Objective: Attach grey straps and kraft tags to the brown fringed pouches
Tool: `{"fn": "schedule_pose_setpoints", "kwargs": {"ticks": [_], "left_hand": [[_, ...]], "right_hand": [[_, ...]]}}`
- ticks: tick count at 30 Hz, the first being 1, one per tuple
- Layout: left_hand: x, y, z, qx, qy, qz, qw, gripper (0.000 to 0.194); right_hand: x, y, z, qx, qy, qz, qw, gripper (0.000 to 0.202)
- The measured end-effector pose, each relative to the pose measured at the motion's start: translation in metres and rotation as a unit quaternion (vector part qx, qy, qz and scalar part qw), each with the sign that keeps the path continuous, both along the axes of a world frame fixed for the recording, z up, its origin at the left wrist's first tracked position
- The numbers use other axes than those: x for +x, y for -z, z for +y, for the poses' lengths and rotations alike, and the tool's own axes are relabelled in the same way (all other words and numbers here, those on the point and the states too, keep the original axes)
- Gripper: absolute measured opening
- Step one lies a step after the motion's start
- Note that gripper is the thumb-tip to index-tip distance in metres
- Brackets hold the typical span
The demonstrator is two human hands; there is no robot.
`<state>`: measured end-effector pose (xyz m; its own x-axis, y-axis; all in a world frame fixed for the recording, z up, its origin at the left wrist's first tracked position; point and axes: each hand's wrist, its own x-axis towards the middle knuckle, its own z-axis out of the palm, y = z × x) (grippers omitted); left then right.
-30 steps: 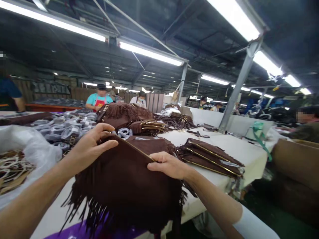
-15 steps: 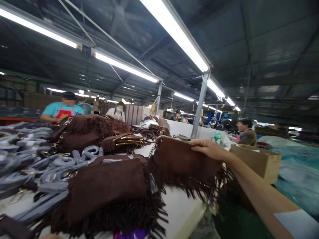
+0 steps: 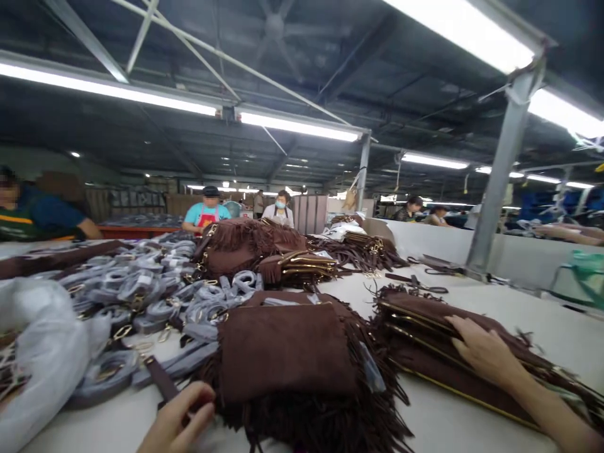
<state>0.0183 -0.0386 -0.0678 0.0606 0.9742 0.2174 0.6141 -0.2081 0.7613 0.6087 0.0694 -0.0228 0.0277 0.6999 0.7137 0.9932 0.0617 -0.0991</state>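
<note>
My left hand (image 3: 182,418) is at the bottom edge, fingers loosely curled, with a gap between thumb and forefinger. A brown strap end (image 3: 160,377) passes behind its knuckles; I see no grip on it. Just right of this hand, a dark brown fringed suede bag (image 3: 287,352) lies flat on top of other fringed pieces. My right hand (image 3: 486,352) lies on a stack of brown fringed bags (image 3: 425,343) with gold zips, its fingers stretched over the zipped edge of the upper ones. Part of the stack is hidden under my hand and forearm.
Grey-wrapped straps with gold clasps (image 3: 141,292) heap on the left, beside a white plastic bag (image 3: 42,352). More brown fringed bags (image 3: 255,245) are piled behind. A metal post (image 3: 500,170) rises at the right of the white table (image 3: 443,409). Several people work farther back.
My right hand held up one fringed bag by its edge; now it rests on a stack at the right. The view has turned, and my left hand has come into fuller sight.
</note>
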Motion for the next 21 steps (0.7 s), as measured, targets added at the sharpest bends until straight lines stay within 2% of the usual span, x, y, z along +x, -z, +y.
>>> {"fn": "schedule_pose_setpoints", "kwargs": {"ticks": [2,4,7,9,11,13,16,19,21], "left_hand": [[0.007,-0.015,0.018,0.039,-0.073,-0.063,0.995,0.038],[0.019,-0.028,0.041,0.047,-0.120,-0.153,0.980,0.046],[0.039,-0.042,0.071,-0.035,-0.084,-0.356,0.930,0.057],[0.048,-0.048,0.077,-0.070,-0.059,-0.407,0.909,0.053],[0.048,-0.053,0.071,-0.082,-0.041,-0.421,0.902,0.050],[0.039,-0.063,0.056,-0.079,-0.026,-0.437,0.896,0.048],[0.014,-0.090,0.029,-0.022,-0.006,-0.418,0.908,0.040],[-0.019,-0.129,0.005,0.059,0.000,-0.357,0.932,0.027],[-0.043,-0.148,-0.009,0.123,-0.018,-0.302,0.945,0.023]], "right_hand": [[-0.033,-0.006,0.000,0.009,-0.054,0.024,0.998,0.037],[-0.082,-0.019,-0.003,-0.016,-0.145,0.069,0.987,0.037],[-0.165,-0.034,-0.010,-0.119,-0.266,0.140,0.946,0.046],[-0.206,-0.039,-0.011,-0.211,-0.295,0.194,0.911,0.056],[-0.230,-0.043,-0.009,-0.269,-0.311,0.219,0.885,0.055],[-0.241,-0.052,-0.009,-0.293,-0.331,0.213,0.871,0.035],[-0.250,-0.075,-0.016,-0.304,-0.372,0.199,0.854,0.015],[-0.268,-0.102,-0.031,-0.249,-0.405,0.225,0.851,0.020],[-0.286,-0.112,-0.044,-0.181,-0.415,0.233,0.861,0.024]]}}
